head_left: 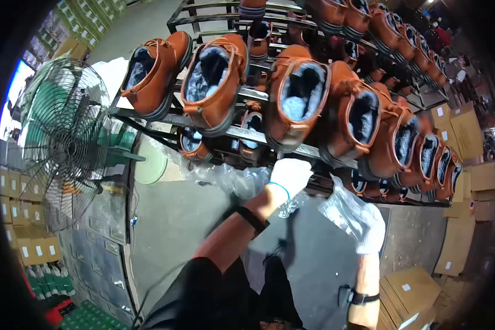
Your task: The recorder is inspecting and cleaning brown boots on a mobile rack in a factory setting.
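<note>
My left hand [291, 177], in a white glove with a blue cuff edge, is closed just under the front edge of the shoe rack [247, 135]. Crumpled clear plastic [234, 180] spreads out from beneath it and shows on both sides of the wrist; the fingertips are hidden. Lower and to the right, my gloved right hand [372, 230] grips a clear plastic bag [341, 208], which reaches up toward the rack. Above both hands stand brown shoes with grey fuzzy lining, among them one shoe [298, 99] straight over my left hand and another [353, 118] beside it.
More brown shoes [423, 157] fill the rack's tiers to the right and behind. A large caged fan [69, 146] stands at left beside a grey metal cabinet [96, 247]. Cardboard boxes [30, 220] are stacked at left; flat cartons [407, 294] lie at lower right.
</note>
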The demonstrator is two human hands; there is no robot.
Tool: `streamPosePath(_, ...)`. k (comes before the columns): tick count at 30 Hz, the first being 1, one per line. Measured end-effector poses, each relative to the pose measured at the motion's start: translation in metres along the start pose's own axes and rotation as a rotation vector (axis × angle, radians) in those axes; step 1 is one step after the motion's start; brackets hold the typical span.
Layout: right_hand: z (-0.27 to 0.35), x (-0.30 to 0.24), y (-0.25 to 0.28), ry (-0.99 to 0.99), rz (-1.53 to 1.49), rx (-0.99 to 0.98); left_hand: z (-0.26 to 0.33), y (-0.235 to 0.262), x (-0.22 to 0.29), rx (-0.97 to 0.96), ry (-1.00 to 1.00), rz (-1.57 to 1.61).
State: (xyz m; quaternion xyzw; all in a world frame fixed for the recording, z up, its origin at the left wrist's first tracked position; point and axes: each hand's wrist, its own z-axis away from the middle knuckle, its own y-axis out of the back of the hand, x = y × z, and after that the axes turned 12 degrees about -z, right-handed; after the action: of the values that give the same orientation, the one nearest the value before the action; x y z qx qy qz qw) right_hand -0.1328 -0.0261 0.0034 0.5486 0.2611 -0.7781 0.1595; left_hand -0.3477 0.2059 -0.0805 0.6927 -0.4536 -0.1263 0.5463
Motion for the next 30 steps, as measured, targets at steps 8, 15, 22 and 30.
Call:
streamPosePath(8,-0.102,0.094,-0.137,1.027,1.370,-0.086,0.015,0.002,0.037,-0.156,0.006,0.157)
streamPosePath(15,0.002,0.064,-0.177,1.200,1.208,-0.192,0.032,0.016,0.004,-0.226,0.058,0.096)
streamPosePath(22,-0.058,0.046,-0.168,0.337,1.584,-0.501,0.008,-0.004,0.028,-0.285,0.016,-0.005)
streamPosePath(30,-0.075,0.049,-0.171,0.327,1.753,-0.792,0.005,-0.007,0.017,-0.245,0.049,-0.069)
